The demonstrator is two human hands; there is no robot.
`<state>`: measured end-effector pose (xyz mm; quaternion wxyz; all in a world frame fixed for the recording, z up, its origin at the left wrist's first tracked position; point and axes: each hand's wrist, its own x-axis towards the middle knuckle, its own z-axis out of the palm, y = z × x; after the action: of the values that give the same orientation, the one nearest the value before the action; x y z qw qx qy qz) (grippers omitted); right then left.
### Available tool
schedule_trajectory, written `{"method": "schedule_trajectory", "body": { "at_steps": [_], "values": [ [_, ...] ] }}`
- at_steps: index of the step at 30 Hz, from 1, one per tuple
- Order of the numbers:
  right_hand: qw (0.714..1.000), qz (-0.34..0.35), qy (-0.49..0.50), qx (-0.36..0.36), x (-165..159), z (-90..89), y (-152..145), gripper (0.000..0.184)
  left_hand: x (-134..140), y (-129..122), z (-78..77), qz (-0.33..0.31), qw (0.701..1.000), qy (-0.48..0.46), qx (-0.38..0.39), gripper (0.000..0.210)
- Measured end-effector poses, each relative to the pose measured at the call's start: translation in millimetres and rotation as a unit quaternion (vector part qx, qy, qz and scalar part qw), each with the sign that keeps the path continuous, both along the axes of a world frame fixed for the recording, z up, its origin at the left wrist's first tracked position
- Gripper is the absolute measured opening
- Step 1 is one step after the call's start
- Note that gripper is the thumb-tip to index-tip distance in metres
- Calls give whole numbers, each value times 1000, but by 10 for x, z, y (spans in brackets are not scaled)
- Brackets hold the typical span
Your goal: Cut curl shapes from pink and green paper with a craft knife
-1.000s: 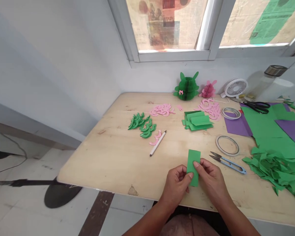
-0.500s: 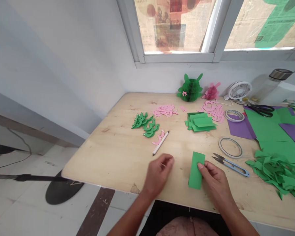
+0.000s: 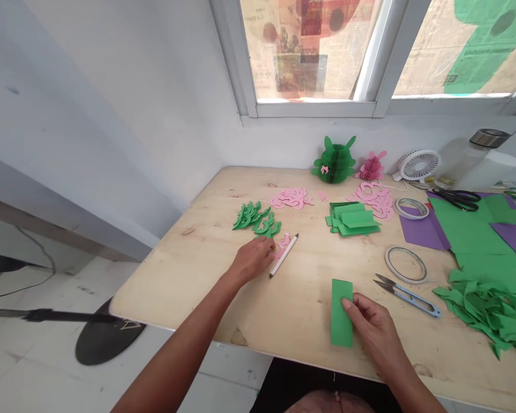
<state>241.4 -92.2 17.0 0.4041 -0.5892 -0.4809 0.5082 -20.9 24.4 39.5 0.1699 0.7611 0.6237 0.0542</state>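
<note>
Seated at a pale wooden desk point(image 3: 176, 281), you pinch a flat, upright-lying green paper rectangle point(image 3: 341, 321) in your right hand point(image 3: 372, 328), thumb pressed on its right edge, close to the desk's front. Your left arm stretches forward, and your left hand point(image 3: 255, 259), palm down with fingers bent, is at the small pink curved paper cut-outs point(image 3: 286, 240); whether its fingertips have closed on one, you cannot tell from this angle. A slim white pen with dark ends point(image 3: 284, 256) lies slantwise just beside them, and a heap of green scalloped paper cut-outs point(image 3: 248, 216) sits beyond your left fingers. To the right of the rectangle lie blue-handled thread snips point(image 3: 413, 299), points toward the left, with a narrow white ring of tape point(image 3: 415, 280) just behind and a tangle of green paper scraps point(image 3: 490, 310) farther right. Behind the rectangle, well apart from it, folded green paper pieces point(image 3: 355, 219) are stacked; a green honeycomb-paper figure with two ears point(image 3: 336, 163) stands near the wall.
</note>
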Motion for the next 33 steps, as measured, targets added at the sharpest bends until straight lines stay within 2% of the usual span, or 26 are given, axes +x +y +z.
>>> {"method": "schedule_trajectory", "body": {
  "at_steps": [5,12,20,23,25,28,31,33],
  "values": [
    [1000,4,-8,12,-3,-81,-13,48,-47,96,41,-21,999,4,-32,10],
    [1000,8,7,12,-4,-96,-31,44,-33,79,53,-2,999,-37,-30,12],
    [1000,7,18,8,5,-60,-12,41,-114,85,-26,16,986,-161,-40,3],
    [999,18,28,3,7,-41,23,40,-124,-18,10,5,972,-225,-67,10],
    [999,18,30,-2,8,-43,65,39,-57,-167,79,-10,957,-275,-92,18],
    [1000,10,18,-9,2,-68,143,41,180,-464,187,-2,887,-432,-163,23],
    [1000,9,17,-9,-17,-84,209,41,496,-720,219,-15,842,-495,-213,20],
    [999,11,29,-11,-34,-63,230,42,672,-819,192,-25,828,-515,-221,17]
  ]
}}
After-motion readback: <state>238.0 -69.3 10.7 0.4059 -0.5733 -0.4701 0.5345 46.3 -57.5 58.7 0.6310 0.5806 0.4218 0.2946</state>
